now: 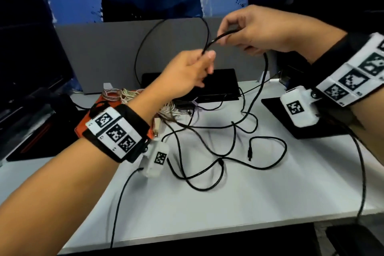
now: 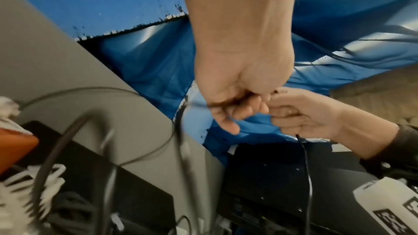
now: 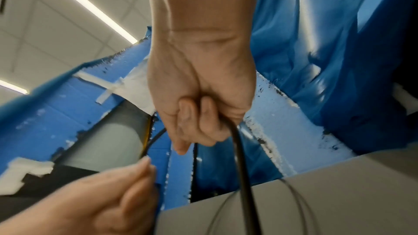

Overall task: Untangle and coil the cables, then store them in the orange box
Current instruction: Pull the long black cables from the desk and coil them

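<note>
Black cable (image 1: 226, 35): being held raised over the white table (image 1: 270, 193), the left hand (image 1: 187, 72) pinching one stretch between thumb and fingertips and the right hand (image 1: 257, 29) gripping it just beside, a loop arching behind both. Its remaining length is trailing down into a loose tangle on the table. Orange box (image 1: 83, 129): sitting at the table's left, pale coiled cables (image 1: 118, 94) lying on it.

Bright ceiling strip lights (image 3: 90, 8) over me, soft shadows on my white tabletop (image 1: 270, 189), wrist views motion-blurred, edges bowed.
</note>
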{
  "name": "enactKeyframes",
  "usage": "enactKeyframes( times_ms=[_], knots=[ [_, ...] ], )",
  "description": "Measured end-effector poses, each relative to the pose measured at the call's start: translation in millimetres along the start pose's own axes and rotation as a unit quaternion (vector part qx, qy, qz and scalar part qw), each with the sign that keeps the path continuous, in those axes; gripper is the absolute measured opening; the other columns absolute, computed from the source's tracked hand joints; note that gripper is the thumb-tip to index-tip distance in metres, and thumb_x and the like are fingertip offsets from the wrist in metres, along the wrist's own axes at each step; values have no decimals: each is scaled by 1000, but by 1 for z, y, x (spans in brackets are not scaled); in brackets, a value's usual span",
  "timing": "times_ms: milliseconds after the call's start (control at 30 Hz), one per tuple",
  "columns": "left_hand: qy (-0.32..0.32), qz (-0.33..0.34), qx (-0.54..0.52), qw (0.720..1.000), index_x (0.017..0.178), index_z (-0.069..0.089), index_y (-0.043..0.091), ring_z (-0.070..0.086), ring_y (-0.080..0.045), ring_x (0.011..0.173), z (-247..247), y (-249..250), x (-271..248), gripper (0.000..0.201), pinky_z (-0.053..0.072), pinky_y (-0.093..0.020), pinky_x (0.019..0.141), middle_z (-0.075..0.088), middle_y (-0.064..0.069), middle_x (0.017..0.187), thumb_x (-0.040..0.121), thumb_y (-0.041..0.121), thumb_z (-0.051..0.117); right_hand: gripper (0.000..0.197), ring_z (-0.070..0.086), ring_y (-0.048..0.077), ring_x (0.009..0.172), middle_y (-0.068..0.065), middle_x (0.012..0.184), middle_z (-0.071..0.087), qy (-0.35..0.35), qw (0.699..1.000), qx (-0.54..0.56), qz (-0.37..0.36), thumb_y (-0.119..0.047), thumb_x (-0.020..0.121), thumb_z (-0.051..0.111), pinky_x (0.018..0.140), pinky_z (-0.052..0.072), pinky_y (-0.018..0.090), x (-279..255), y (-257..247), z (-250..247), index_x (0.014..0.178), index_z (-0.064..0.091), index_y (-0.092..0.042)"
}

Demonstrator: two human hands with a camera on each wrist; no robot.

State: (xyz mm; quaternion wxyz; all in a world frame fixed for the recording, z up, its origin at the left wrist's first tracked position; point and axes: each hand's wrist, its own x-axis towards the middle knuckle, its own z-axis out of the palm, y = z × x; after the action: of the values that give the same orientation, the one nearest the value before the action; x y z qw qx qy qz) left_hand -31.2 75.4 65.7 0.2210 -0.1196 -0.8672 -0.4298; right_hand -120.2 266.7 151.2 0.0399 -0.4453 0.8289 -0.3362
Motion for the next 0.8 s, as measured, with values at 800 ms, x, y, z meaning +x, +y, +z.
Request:
enactKeyframes(
  times_ms=[800],
  knots=[
    [195,-153,-68,966,94,70,10,38,-16,47,-102,-42,-40,56,29,-27,46,47,-2,62,108,52,36,69,54,18,32,6,63,45,215,937,63,266,-64,106,24,48,44,26,21,117,-50,80,61,-12]
  ],
)
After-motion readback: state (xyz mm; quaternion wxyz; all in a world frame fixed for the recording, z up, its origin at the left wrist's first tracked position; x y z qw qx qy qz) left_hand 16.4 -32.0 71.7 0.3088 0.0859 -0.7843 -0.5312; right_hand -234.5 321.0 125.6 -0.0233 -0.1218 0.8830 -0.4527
